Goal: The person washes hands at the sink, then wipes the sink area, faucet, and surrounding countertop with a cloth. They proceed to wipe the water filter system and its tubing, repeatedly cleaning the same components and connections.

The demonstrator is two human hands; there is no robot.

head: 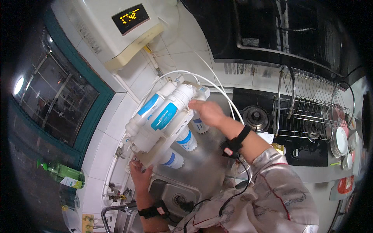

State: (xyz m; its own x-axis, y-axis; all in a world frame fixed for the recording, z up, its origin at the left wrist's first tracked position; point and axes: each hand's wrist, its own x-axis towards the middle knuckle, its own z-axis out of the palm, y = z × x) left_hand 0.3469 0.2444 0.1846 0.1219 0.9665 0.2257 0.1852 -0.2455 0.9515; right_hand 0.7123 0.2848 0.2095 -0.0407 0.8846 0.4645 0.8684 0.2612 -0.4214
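A multi-stage water purifier (169,122) with white and blue filter cartridges and white tubing stands tilted in the view, above the steel counter. At its lower left end is my left hand (141,171), thumb and fingers around the corner of the bracket. My right hand (208,112) is at the opposite end, index finger against the bracket near a cartridge housing; its other fingers are curled and slightly blurred. Below the bracket hang filter cartridges (186,139), one marked with a P. White tubes (215,83) arch over the top of the unit.
A steel sink (174,195) with a faucet (116,208) lies below my left hand. To the right are a gas hob (256,118), a wire dish rack (311,107) and stacked bowls (339,142). A water heater (116,32) hangs above; a green soap bottle (64,174) stands at left.
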